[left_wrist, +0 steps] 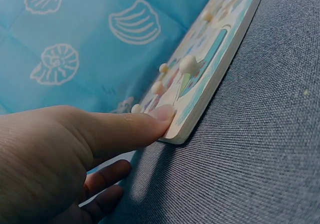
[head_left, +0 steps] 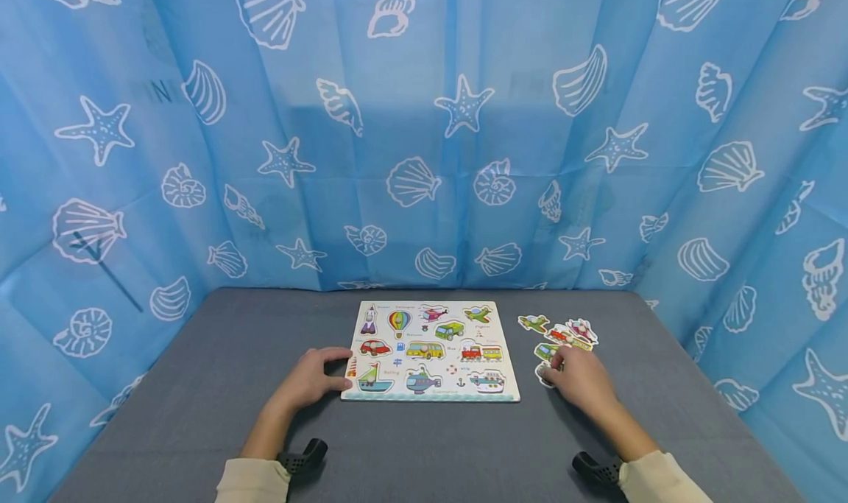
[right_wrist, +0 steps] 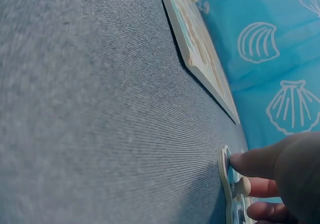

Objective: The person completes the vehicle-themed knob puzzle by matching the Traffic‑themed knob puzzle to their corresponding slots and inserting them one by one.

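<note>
A wooden peg puzzle board (head_left: 433, 396) with vehicle pictures lies on the grey table. My left hand (head_left: 308, 378) is at its left edge, the thumb (left_wrist: 162, 115) resting on the near left corner and the index finger further up the same edge. To the board's right, my right hand (head_left: 583, 379) pinches a white-rimmed puzzle piece (head_left: 545, 379), with thumb and fingertips about its round wooden knob (right_wrist: 243, 186); the hand hides much of its picture. Just beyond lie several loose pieces: a green airplane (head_left: 533, 324), a red train (head_left: 563, 334), a pink helicopter (head_left: 582, 331) and a green vehicle (head_left: 545, 350).
Round knobs (left_wrist: 189, 64) stick up from pieces on the board. The loose train and helicopter pieces overlap. A blue curtain (head_left: 411, 135) with white shells and starfish hangs behind the table (head_left: 424, 451) and along both sides. Each wrist wears a black band (head_left: 305, 456).
</note>
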### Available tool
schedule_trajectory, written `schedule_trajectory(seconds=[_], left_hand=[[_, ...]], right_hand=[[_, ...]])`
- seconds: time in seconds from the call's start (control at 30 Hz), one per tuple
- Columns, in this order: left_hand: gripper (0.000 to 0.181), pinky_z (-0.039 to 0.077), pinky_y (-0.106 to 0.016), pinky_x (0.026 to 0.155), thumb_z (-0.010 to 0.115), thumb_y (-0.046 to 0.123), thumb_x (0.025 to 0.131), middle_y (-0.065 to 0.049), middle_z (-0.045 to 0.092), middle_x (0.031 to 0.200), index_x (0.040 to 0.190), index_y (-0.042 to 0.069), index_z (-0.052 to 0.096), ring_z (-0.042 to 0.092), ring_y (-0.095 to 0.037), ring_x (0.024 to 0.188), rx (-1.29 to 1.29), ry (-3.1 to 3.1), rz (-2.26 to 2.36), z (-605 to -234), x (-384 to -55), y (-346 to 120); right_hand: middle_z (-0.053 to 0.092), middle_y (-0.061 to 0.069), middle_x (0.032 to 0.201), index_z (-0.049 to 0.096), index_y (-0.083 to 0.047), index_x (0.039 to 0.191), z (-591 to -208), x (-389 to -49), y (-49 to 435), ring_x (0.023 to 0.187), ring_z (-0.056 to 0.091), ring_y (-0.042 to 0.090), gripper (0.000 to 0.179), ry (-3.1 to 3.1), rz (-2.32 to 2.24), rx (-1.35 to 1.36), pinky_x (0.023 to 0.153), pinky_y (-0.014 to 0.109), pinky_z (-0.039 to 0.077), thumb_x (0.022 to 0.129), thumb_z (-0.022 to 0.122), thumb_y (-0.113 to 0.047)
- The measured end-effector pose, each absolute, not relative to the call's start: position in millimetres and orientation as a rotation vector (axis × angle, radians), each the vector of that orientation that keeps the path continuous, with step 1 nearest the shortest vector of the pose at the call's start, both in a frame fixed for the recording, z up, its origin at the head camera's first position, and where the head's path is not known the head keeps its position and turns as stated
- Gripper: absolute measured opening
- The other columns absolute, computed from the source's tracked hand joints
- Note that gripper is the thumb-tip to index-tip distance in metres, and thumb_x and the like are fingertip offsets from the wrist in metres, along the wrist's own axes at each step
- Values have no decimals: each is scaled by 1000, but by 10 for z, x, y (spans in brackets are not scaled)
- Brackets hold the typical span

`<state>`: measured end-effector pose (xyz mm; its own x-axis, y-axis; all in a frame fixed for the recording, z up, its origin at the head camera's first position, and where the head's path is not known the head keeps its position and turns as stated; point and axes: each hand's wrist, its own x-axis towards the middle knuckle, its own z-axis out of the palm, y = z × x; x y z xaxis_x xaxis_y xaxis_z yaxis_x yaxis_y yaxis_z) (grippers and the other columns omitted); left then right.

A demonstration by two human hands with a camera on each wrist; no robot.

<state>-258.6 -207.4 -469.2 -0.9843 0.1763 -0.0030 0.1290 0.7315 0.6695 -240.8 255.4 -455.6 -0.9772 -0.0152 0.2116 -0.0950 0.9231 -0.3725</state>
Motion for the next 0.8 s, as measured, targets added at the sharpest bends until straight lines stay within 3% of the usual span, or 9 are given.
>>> schedule_trajectory(seconds=[0.8], left_hand=[[50,32,-58,103,82,18,78,-13,59,131,124,11,67,46,-37,127,278,2883,1077,-4713,-2584,-2079]], right_hand=[[58,3,76,63,-12,73,-4474,-2425,2244,73,54,23,17,-2727,677,177,66,42,43,78,79,-13]])
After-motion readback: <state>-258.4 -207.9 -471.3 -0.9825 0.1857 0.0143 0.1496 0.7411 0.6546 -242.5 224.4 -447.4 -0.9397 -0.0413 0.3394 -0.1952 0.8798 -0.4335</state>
